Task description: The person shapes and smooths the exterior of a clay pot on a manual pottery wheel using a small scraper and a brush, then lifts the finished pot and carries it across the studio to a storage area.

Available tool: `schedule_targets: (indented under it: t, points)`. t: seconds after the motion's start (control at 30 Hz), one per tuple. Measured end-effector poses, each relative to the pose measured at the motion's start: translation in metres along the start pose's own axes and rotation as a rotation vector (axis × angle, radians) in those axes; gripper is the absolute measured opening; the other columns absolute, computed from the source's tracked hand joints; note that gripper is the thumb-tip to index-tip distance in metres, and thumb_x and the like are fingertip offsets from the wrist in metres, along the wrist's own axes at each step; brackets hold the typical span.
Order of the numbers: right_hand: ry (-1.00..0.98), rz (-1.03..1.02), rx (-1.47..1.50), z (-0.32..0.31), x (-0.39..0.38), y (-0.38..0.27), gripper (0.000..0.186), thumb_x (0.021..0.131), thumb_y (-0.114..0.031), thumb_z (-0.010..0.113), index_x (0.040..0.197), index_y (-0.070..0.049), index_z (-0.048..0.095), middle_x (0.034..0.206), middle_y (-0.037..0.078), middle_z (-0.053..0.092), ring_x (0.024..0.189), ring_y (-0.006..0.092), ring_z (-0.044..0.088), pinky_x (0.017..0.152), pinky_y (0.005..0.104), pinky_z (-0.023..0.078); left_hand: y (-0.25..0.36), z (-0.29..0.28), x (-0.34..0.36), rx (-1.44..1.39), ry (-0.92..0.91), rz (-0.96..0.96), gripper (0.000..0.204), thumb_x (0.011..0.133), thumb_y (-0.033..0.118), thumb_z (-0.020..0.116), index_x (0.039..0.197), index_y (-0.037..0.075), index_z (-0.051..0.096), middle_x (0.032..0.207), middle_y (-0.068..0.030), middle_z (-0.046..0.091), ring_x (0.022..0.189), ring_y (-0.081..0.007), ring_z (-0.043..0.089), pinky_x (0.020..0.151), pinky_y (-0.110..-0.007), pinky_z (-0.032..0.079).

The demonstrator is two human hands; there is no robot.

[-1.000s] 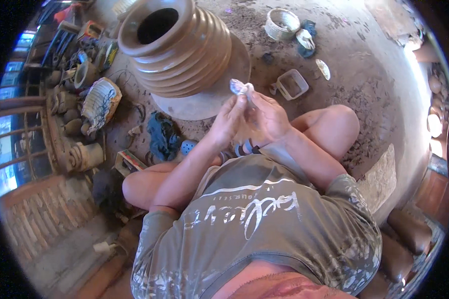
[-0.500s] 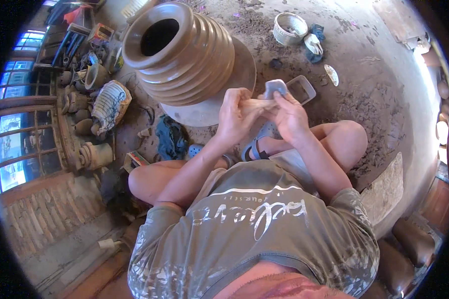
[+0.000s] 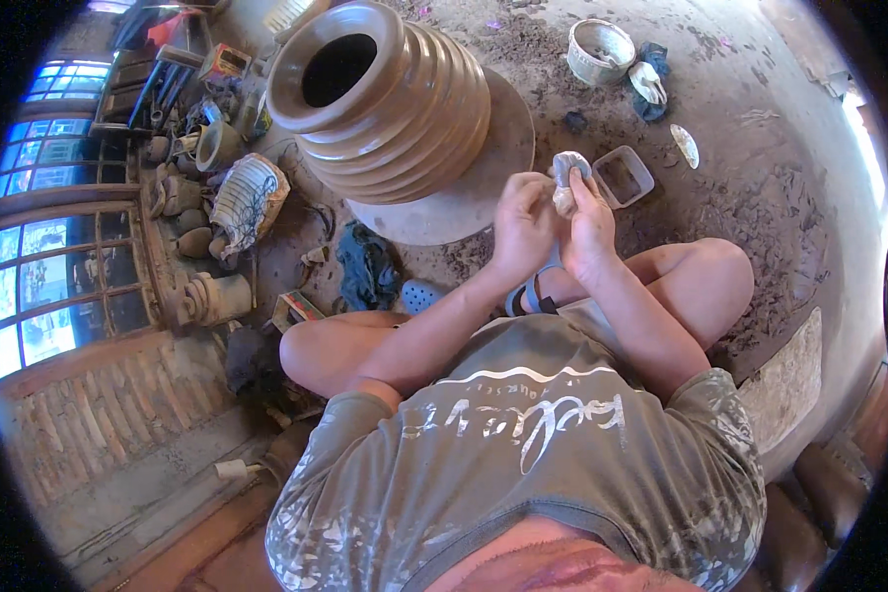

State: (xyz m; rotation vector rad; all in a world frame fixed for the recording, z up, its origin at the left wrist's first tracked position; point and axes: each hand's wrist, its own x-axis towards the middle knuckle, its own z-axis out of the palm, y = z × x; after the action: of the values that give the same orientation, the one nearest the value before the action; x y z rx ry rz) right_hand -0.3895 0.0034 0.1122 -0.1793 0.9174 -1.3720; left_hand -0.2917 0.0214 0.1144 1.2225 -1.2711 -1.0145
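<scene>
Both hands meet above the knees: the left hand (image 3: 523, 225) and right hand (image 3: 590, 229) close their fingers around one pale clay lump (image 3: 568, 180), lifted clear of the ribbed pot (image 3: 385, 99) for working.

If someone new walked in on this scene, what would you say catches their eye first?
Most likely the large ribbed clay pot, tilted on its round wheel disc at upper centre. Just right of it, the left hand and right hand together hold a small grey cloth-like lump. A small square tray sits beside them on the dirt floor.
</scene>
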Motion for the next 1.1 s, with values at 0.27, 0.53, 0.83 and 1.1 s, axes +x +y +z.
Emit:
schedule_targets:
  t: [0.27, 0.53, 0.83, 1.1]
  points:
    - [0.116, -0.024, 0.126, -0.008, 0.022, -0.044, 0.021, 0.109, -0.021, 0.052, 0.119, -0.005, 0.06, 0.1, 0.01, 0.066, 0.089, 0.0228, 0.066, 0.084, 0.0429, 0.057, 0.043, -0.02, 0.006, 0.462, -0.159, 0.265, 0.024, 0.09, 0.005, 0.071, 0.112, -0.004, 0.068, 0.124, -0.022, 0.064, 0.107, -0.0282, 0.068, 0.084, -0.035, 0.057]
    - [0.031, -0.073, -0.009, 0.024, -0.002, -0.023, 0.029, 0.109, -0.023, 0.052, 0.13, -0.005, 0.06, 0.112, 0.009, 0.069, 0.099, 0.0178, 0.067, 0.089, 0.0319, 0.053, 0.007, 0.009, 0.03, 0.175, -0.074, 0.149, 0.016, 0.083, -0.007, 0.068, 0.098, -0.002, 0.071, 0.105, -0.015, 0.07, 0.092, -0.0279, 0.069, 0.08, -0.034, 0.054]
    - [-0.341, 0.074, -0.562, -0.03, 0.008, -0.055, 0.019, 0.104, -0.015, 0.06, 0.116, -0.002, 0.067, 0.102, 0.001, 0.068, 0.089, 0.0075, 0.063, 0.076, 0.0257, 0.05, 0.028, -0.015, 0.049, 0.296, -0.156, 0.242, 0.021, 0.088, 0.006, 0.069, 0.107, -0.003, 0.071, 0.118, -0.0186, 0.063, 0.108, -0.0289, 0.063, 0.088, -0.038, 0.054]
    - [-0.617, 0.173, -0.955, -0.036, 0.003, -0.086, 0.016, 0.097, -0.013, 0.07, 0.109, -0.002, 0.069, 0.085, -0.002, 0.066, 0.075, 0.005, 0.061, 0.06, 0.0237, 0.048, -0.004, -0.035, 0.053, -0.105, -0.651, -0.372, 0.018, 0.096, 0.018, 0.074, 0.097, 0.001, 0.068, 0.092, -0.0024, 0.068, 0.086, -0.0077, 0.059, 0.076, -0.028, 0.051]
